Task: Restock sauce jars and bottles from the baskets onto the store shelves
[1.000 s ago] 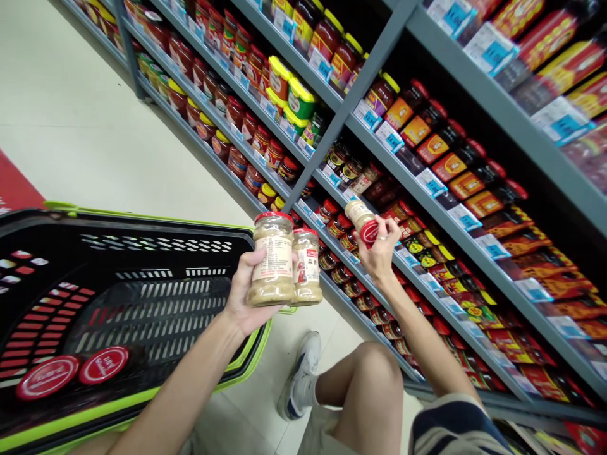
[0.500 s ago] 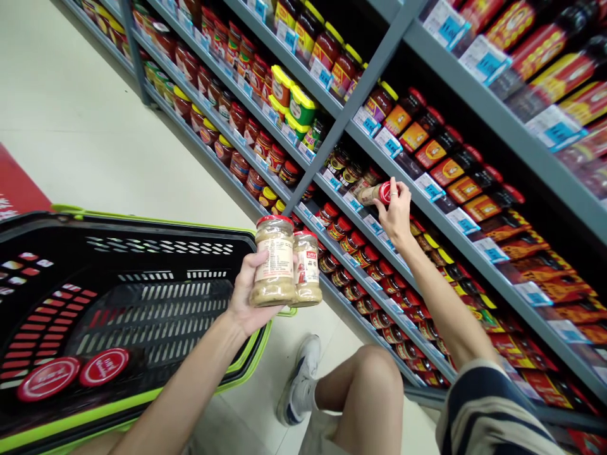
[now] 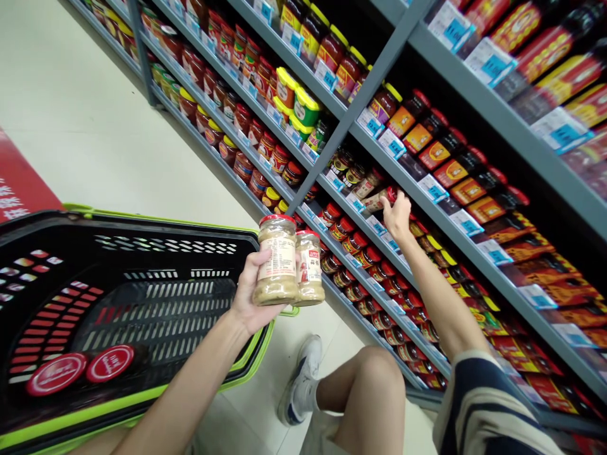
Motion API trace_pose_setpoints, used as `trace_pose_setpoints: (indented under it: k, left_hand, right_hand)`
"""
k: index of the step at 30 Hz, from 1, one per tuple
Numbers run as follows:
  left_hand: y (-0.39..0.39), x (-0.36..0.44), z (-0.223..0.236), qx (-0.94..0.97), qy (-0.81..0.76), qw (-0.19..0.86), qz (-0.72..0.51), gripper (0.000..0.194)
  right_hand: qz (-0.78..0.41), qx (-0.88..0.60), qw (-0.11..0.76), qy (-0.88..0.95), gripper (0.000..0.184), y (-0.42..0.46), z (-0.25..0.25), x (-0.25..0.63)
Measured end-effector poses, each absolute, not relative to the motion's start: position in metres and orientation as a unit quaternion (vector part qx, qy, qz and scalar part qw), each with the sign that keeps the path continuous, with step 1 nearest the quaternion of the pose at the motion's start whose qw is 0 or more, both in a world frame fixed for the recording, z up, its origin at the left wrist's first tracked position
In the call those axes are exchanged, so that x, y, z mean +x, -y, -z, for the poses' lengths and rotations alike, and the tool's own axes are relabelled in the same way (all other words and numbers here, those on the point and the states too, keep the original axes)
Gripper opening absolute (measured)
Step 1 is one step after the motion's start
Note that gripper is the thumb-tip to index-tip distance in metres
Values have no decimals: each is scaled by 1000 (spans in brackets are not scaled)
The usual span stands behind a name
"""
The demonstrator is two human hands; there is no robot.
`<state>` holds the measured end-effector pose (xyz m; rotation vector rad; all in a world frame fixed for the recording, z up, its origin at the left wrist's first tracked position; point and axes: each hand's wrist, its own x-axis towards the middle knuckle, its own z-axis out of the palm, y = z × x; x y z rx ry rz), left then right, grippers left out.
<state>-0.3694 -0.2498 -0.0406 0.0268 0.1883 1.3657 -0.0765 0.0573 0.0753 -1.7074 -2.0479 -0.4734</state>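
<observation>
Handling of a jar at the shelf, right of the frame's centre. The right hand (image 3: pixel 397 215) closes thumb and fingers about the red-lid end of a cream-labelled glass jar (image 3: pixel 374 201) within a grey metal shelving unit (image 3: pixel 344 126); whether the base bears on the shelf cannot be told. A matching cream-labelled, red-lidded jar (image 3: pixel 367 183) stands just beside it. At centre, the left hand (image 3: pixel 251 284) grasps a broad clear-glass jar of pale sauce (image 3: pixel 276 265), with a smaller-looking red-lidded glass jar (image 3: pixel 310 268) against it; the latter's support is partly hidden. Good technique, as judged here: hold the lid firmly while the base is unsupported, guide the jar parallel to its neighbour so that glass does not knock, and hold the left-hand pair level.
</observation>
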Motion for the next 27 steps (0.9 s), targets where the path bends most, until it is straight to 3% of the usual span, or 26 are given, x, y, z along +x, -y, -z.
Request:
trace_pose_setpoints:
  k: [6, 10, 13, 19, 27]
  left_hand:
    - [249, -368, 40, -8, -112, 775, -622, 44]
    - [250, -367, 42, -3, -120, 775, -620, 44]
    - [251, -367, 41, -6, -122, 774, -621, 44]
    - [252, -366, 43, 3, -125, 773, -622, 48]
    - [248, -367, 52, 49, -66, 780, -621, 47]
  right_hand:
    - [164, -660, 100, 726, 49, -70, -106, -105]
    - [191, -664, 20, 723, 57, -73, -114, -106]
    - [195, -663, 13, 723, 58, -78, -112, -104]
    - [162, -689, -6, 706, 42, -97, -109, -109]
    - [157, -705, 21, 691, 45, -92, -106, -126]
